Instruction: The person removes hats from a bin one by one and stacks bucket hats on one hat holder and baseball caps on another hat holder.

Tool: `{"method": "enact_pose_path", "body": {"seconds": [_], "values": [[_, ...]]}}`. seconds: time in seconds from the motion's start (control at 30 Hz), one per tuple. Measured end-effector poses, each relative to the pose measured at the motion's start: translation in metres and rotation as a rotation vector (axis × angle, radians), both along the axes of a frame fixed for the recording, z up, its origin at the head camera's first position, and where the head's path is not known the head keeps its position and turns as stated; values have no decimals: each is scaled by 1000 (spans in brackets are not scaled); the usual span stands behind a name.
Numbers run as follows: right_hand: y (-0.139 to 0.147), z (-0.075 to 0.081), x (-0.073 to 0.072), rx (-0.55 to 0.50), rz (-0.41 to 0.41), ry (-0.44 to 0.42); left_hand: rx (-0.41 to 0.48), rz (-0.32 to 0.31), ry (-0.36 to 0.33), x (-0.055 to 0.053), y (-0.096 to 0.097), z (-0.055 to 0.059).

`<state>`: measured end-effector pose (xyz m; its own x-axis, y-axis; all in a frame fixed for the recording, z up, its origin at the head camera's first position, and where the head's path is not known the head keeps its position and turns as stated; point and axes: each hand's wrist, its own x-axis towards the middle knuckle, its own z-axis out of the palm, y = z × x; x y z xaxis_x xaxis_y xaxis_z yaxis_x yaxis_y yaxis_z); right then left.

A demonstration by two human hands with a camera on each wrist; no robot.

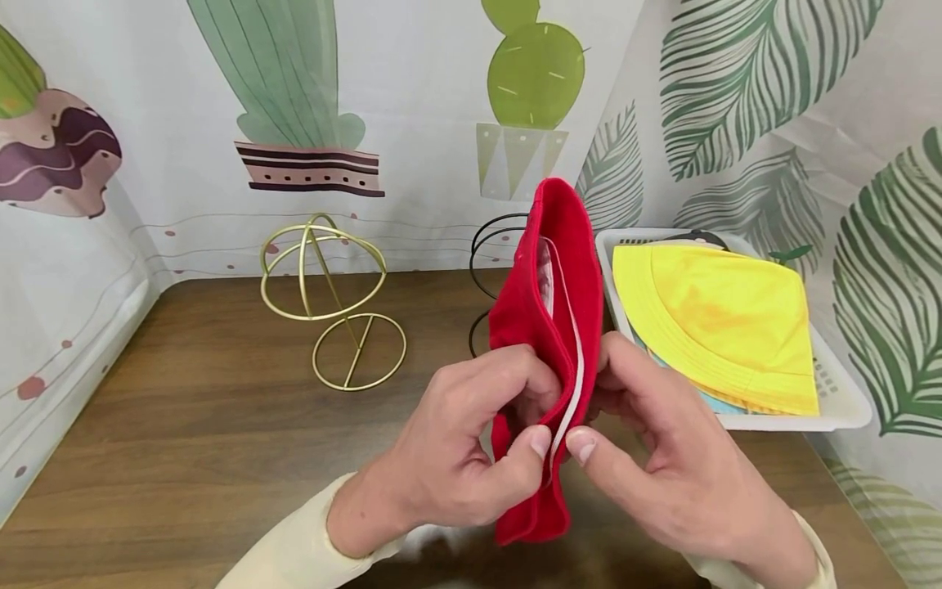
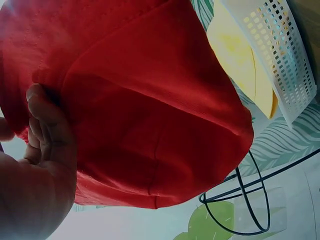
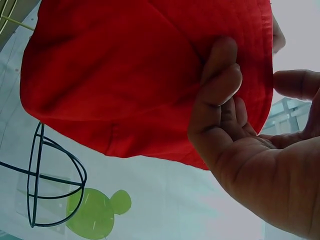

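Note:
A red bucket hat (image 1: 518, 315) is held up edge-on over the table, folded nearly flat, with a pale band showing along its inner opening. My left hand (image 1: 474, 446) pinches the brim on the left, thumb on the near edge and curled fingers at the outer side. On the right, my right hand (image 1: 673, 466) holds the other side of the brim, its thumb tip right at the edge. The right wrist view shows that hand's bent fingers (image 3: 217, 92) against the red cloth (image 3: 110, 75). In the left wrist view the hat (image 2: 150, 125) covers most of the scene.
A gold wire hat stand (image 1: 324, 315) stands on the wooden table (image 1: 221, 458) at left. Behind the hat is a black wire stand (image 1: 474, 266), partly hidden. A white basket (image 1: 846, 405) at right holds a yellow bucket hat (image 1: 721, 319) over something light blue. Patterned cloth hangs behind.

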<state>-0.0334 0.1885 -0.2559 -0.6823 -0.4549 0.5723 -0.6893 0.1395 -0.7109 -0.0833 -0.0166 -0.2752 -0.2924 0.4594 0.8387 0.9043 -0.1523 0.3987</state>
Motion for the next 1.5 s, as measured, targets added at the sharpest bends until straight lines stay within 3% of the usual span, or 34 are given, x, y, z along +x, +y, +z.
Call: {"method": "enact_pose_path", "body": {"seconds": [0.27, 0.63, 1.13, 1.5], "values": [[-2, 2, -1, 32, -70, -4, -12, 39, -41, 0, 2, -1], [-7, -1, -4, 10, -109, 19, -22, 37, -74, 0, 1, -1], [-13, 1, -4, 17, -176, -56, -39, 79, -69, -2, 1, -4], [-6, 3, -5, -9, -266, -30, 22, 142, -40, -4, -2, -1]]}}
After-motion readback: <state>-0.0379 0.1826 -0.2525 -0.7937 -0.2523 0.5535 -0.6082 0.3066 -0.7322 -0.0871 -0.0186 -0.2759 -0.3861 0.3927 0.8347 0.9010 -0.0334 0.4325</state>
